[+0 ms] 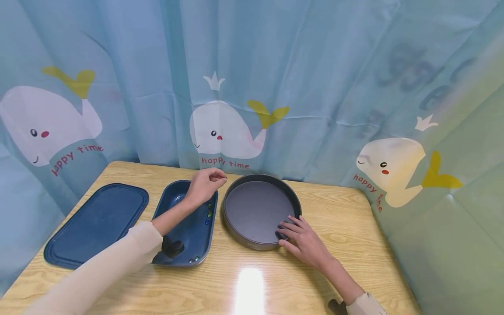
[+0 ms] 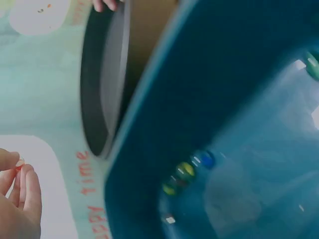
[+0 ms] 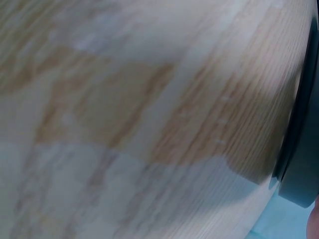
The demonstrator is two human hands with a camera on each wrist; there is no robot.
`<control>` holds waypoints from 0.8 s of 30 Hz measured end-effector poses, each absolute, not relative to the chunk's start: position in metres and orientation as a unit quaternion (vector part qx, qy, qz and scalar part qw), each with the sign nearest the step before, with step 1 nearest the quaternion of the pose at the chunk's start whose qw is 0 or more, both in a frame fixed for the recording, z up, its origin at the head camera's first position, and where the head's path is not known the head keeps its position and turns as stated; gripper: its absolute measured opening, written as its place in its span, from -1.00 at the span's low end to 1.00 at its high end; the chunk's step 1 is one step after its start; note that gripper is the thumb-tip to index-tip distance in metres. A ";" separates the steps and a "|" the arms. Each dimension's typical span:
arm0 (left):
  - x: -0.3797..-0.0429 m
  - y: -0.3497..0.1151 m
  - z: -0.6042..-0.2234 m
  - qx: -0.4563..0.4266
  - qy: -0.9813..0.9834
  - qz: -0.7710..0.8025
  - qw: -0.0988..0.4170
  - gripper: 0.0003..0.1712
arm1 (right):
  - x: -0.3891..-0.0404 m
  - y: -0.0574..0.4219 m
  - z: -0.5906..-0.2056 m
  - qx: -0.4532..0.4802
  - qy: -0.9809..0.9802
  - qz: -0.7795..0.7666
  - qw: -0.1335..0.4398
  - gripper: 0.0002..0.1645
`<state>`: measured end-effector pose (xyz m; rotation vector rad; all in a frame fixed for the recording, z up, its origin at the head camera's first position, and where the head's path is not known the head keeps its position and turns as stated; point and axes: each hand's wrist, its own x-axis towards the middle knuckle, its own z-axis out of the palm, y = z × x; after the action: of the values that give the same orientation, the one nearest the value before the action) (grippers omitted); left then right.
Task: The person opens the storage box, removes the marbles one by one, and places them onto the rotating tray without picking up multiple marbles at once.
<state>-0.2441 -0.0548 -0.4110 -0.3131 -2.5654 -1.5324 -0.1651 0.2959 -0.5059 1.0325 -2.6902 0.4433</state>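
Observation:
In the head view my left hand (image 1: 205,186) is raised over the far right edge of a deep blue tray (image 1: 189,238). Its thumb and fingers pinch a small clear marble with some red in it (image 2: 20,163), seen in the left wrist view. More marbles (image 2: 186,171), green, yellow and blue, lie inside the tray along its right side, and a few sit at its near end. My right hand (image 1: 305,243) rests at the near right rim of a round dark grey pan (image 1: 253,210), its fingers reaching over the edge to the inside.
A flat blue lid (image 1: 98,223) lies left of the tray on the wooden table (image 1: 334,218). Behind and to the right hangs a blue curtain (image 1: 334,65) with whale prints. The pan stands just right of the tray.

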 end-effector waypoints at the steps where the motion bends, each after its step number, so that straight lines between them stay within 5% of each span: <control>1: -0.244 -0.051 -0.409 -0.106 -0.851 -0.511 0.065 -0.84 | -0.165 0.296 -0.506 0.352 -0.917 0.152 0.113 -0.56; 24: -0.247 0.017 -0.412 -0.119 -0.830 -0.544 0.020 -0.85 | -0.165 0.296 -0.506 0.352 -0.916 0.154 0.113 -0.58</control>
<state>-0.2470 0.0169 -0.4121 -0.3697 -2.5760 -1.6875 -0.1651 0.2955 -0.5060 1.0320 -2.6892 0.4523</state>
